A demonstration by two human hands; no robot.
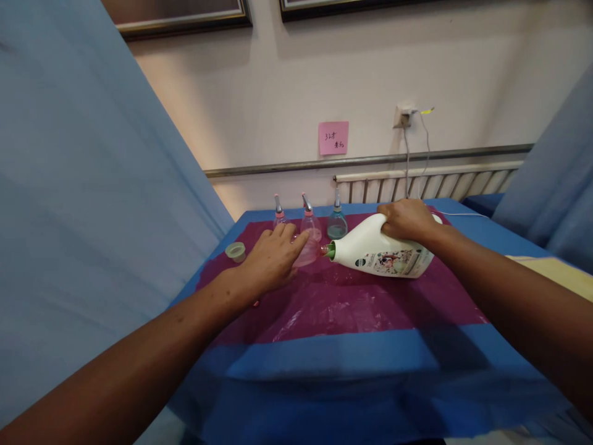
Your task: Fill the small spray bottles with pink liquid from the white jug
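My right hand [407, 219] grips the handle of a large white detergent jug [393, 250], tipped on its side with its green spout pointing left. That spout meets the mouth of a clear pink bottle [306, 252], which is tilted toward it. Around the pink bottle's body my left hand [273, 256] is closed, hiding part of it. Behind stand a pink pump bottle [311, 227], another pink pump bottle [280, 217] partly covered by my fingers, and a teal pump bottle [337, 224] with some liquid inside. A pale green cap [236, 251] lies left of my left hand.
A shiny maroon plastic sheet [343, 309] covers the middle of a blue-draped table [324, 358]. Blue curtains [92, 185] hang at both sides. Behind are a radiator [440, 182], a wall socket with cords [404, 117] and a pink note [333, 138]. Yellow cloth [556, 275] lies at right.
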